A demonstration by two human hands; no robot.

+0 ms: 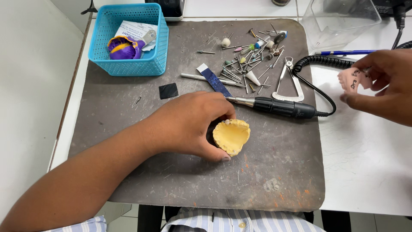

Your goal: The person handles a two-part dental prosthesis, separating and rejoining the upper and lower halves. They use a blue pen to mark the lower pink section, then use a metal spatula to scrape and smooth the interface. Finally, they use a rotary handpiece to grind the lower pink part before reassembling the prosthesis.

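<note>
On the dark work mat (128, 172), the left hand (189, 124) grips a yellow dental cast (231, 136) between thumb and fingers, while the right hand (382, 86) pinches a pink denture piece (354, 79). The handpiece (279, 106) lies untouched beyond; burs (246, 64) lie scattered farther back.

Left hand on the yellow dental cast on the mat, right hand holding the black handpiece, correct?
Not quite. The left hand does hold the yellow dental cast, but the head view shows the black handpiece lying on the mat; the right hand holds a small pink denture piece.
</note>
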